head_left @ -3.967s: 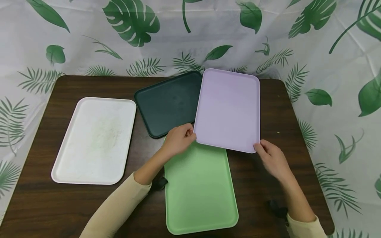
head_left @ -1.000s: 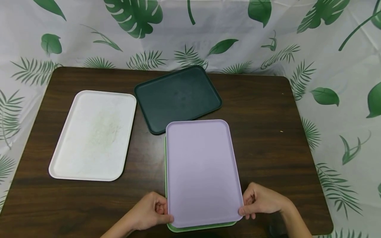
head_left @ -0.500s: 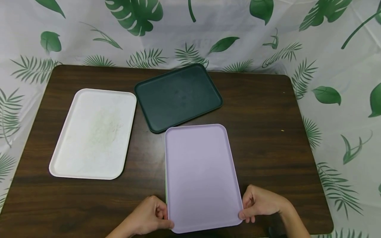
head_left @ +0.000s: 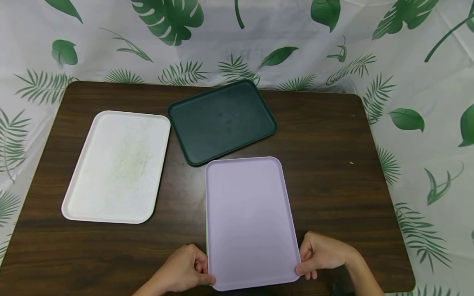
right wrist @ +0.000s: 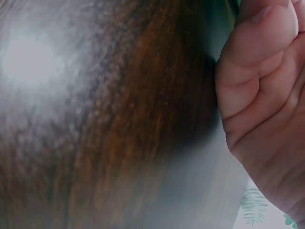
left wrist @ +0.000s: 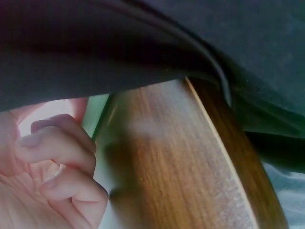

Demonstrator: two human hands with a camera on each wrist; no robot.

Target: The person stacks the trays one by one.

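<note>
A lavender tray (head_left: 249, 222) lies near the front of the table, atop a light green tray (left wrist: 97, 112) that it covers almost wholly; only a thin green strip shows along its left side in the head view. My left hand (head_left: 187, 267) pinches the near left corner, thumb on the rim and other fingers curled beneath. At the near right corner, my right hand (head_left: 326, 255) grips the rim the same way. In the wrist views, the curled fingers of the left hand and of the right hand (right wrist: 267, 81) show close over the wood.
On the left lies a white tray (head_left: 118, 172) with greenish scuffs. A dark green tray (head_left: 222, 121) sits askew at the back, its near corner close to the lavender tray. The brown table (head_left: 333, 172) meets a leaf-print cloth (head_left: 229, 37) behind.
Over four seconds the lavender tray came from the back right, down onto the light green tray. In the last second both hands drew it slightly nearer, covering the green front edge.
</note>
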